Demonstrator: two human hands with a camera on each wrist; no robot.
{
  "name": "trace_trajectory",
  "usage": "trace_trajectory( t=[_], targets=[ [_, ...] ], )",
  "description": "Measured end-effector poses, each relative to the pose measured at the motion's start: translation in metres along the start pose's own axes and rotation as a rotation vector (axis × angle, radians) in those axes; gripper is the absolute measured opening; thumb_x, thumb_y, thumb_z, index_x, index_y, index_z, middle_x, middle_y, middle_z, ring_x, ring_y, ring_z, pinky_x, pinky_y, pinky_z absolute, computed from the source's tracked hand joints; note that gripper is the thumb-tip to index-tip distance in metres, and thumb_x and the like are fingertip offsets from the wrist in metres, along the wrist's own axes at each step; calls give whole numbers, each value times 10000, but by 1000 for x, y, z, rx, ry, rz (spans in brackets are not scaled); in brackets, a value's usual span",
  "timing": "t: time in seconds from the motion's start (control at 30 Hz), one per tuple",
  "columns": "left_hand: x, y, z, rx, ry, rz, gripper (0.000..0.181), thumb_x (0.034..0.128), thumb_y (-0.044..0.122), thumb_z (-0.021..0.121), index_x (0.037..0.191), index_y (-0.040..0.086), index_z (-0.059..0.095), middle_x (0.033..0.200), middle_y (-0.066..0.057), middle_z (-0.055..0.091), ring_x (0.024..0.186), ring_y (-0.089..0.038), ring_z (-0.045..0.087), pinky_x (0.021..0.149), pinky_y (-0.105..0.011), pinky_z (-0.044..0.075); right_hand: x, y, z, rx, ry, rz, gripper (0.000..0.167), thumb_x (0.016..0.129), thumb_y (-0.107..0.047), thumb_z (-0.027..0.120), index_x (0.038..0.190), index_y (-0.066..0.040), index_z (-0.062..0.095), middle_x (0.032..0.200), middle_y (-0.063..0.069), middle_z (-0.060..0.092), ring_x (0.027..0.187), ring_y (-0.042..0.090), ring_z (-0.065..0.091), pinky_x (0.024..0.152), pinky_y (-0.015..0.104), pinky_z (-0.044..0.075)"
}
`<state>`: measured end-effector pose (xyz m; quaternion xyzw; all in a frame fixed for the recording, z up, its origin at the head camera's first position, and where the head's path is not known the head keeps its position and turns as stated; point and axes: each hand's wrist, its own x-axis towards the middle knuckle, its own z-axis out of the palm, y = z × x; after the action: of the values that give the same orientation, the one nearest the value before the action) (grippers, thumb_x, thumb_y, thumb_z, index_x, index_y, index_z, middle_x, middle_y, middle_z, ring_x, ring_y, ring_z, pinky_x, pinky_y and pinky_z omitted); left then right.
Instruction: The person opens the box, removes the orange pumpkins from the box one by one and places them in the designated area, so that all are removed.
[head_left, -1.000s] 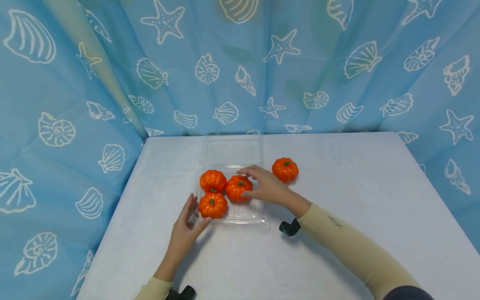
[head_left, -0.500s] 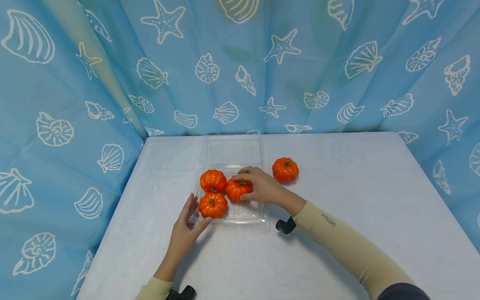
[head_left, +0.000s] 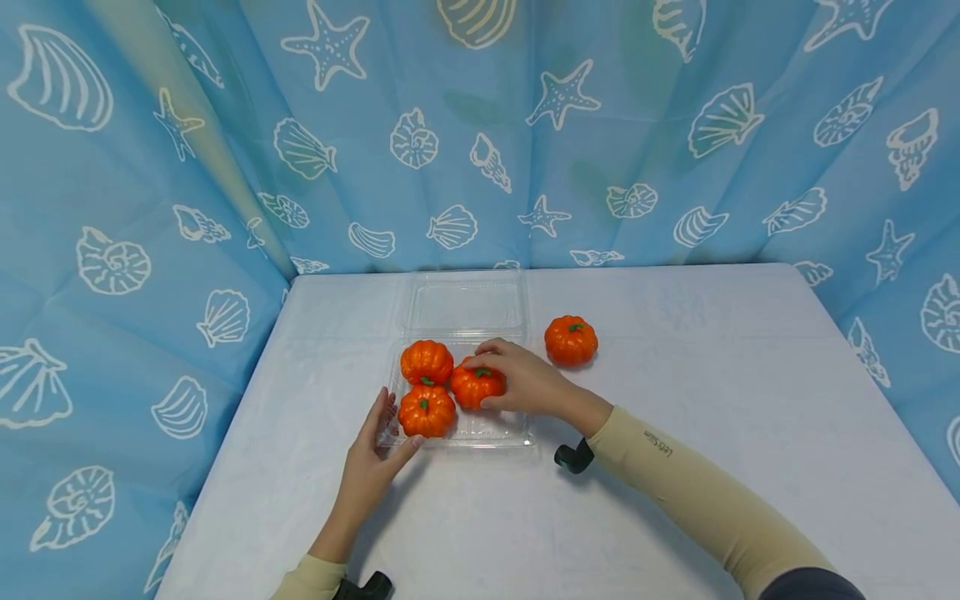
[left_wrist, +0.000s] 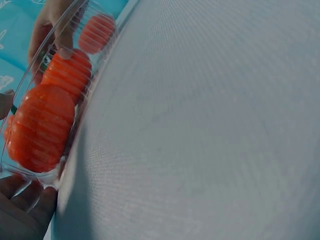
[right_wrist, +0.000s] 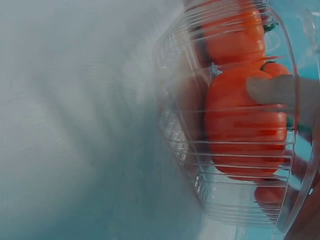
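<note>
A clear plastic container (head_left: 487,433) lies with its lid folded back, and three orange pumpkins sit in it. Two pumpkins (head_left: 426,362) (head_left: 426,410) stand one behind the other on its left side. To their right my right hand (head_left: 528,379) grips the third pumpkin (head_left: 477,386), thumb at the front and fingers over the back; the right wrist view shows the thumb on this pumpkin (right_wrist: 245,125) through the clear wall. My left hand (head_left: 367,467) holds the container's front left corner, thumb on the front rim; its fingers show in the left wrist view (left_wrist: 25,205).
Another orange pumpkin (head_left: 571,341) rests on the white tablecloth (head_left: 675,375), right of the container. The transparent lid (head_left: 467,304) lies flat behind the container. A blue curtain (head_left: 465,125) with shell prints hangs along the back and left.
My right hand has closed its fingers over the right-hand pumpkin in the container, and both have shifted slightly toward the front. My left hand has stayed in place.
</note>
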<state>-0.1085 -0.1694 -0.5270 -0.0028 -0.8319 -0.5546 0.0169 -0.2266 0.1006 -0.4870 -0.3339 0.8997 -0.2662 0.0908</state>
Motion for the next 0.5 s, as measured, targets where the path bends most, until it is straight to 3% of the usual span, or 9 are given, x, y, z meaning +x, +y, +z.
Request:
trace_trajectory(
  t=[0.5],
  targets=[
    [-2, 4, 0, -3, 5, 4, 906, 906, 236, 793, 1623, 109, 254, 1583, -137, 424, 1447, -319, 414, 1119, -537, 401, -8, -1, -5, 50, 41, -18, 549, 863, -299, 820, 1380, -254, 641, 1437, 57, 494, 1332, 254, 451, 1070, 430, 481]
  ],
)
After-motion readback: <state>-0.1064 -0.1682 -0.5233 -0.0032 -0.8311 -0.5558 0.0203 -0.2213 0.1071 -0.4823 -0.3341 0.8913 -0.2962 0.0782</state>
